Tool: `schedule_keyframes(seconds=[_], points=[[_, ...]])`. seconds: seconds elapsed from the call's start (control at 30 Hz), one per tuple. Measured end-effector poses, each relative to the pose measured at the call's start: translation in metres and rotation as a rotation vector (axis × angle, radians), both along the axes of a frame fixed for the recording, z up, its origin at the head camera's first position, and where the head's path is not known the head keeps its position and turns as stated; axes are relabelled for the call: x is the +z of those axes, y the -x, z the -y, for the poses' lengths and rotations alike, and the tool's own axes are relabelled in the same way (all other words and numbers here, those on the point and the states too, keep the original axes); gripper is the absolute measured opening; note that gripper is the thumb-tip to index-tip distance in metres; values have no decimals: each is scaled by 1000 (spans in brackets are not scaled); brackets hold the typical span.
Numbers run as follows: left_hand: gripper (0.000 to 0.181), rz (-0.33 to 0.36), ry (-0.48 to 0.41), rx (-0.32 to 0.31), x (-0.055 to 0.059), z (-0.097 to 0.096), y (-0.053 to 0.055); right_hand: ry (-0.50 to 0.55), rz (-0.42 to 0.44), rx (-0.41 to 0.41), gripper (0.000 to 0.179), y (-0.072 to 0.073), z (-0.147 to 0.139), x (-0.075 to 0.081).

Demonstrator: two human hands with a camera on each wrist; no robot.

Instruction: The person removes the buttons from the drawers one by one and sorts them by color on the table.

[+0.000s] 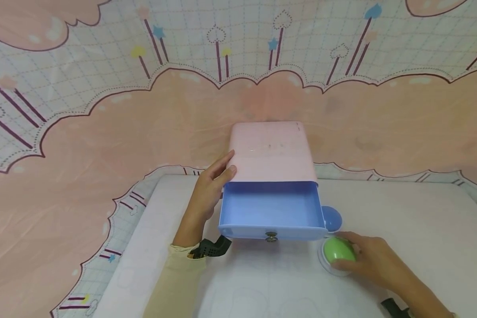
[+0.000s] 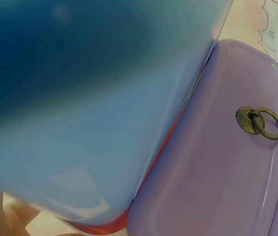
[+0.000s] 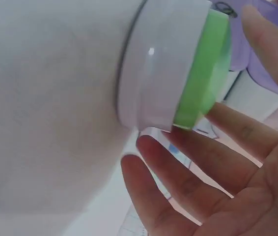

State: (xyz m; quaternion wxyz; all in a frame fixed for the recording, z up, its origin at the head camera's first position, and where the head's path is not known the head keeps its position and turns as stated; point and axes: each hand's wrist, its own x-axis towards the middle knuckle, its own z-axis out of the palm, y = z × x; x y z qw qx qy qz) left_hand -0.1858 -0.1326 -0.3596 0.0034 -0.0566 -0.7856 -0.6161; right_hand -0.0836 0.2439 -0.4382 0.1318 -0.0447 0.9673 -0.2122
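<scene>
A small drawer cabinet (image 1: 272, 152) with a pale pink top stands in the middle of the head view. Its upper blue drawer (image 1: 272, 205) is pulled out and bare inside, with a small metal knob on the front. My left hand (image 1: 206, 190) rests with extended fingers against the cabinet's left side. On the right stands a round white jar (image 3: 163, 64) with a green lid (image 1: 339, 250). Around that lid my right hand (image 1: 373, 258) spreads its fingers, index fingertip right at the lid's edge and thumb a little apart from it in the right wrist view.
A blue round object (image 1: 331, 218) sits beside the drawer's right front corner. Below the pulled-out drawer, a purple drawer front (image 2: 203, 147) carries a brass ring handle (image 2: 264, 123). The white table (image 1: 262, 282) ends against a patterned cloth backdrop (image 1: 143, 128).
</scene>
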Motion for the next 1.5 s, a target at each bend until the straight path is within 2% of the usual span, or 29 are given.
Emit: schedule_keyframes(seconds=[0.1, 0.2, 0.53, 0.73, 0.87, 1.1, 1.33, 1.5], points=[[51, -1, -7, -1, 0, 0, 0, -5, -59, -3, 81, -2, 0, 6], [51, 1, -12, -8, 0, -1, 0, 23, -164, -4, 67, -5, 3, 12], [51, 3, -12, -2, 0, 0, 1, 225, -453, -54, 28, -11, 17, 33], [51, 0, -21, -15, -1, 0, 1, 301, -545, -42, 19, -15, 26, 50], [51, -4, -19, -20, -1, 1, 2, 387, -619, -10, 20, -18, 33, 58], [52, -13, -30, -22, -3, 2, 2, 498, -658, 70, 24, -18, 47, 68], [52, 7, -44, -19, -2, 2, 1, 552, -659, 170, 30, -12, 49, 69], [51, 8, -29, -16, -1, 2, 0, 581, -672, 191, 29, -9, 51, 69]])
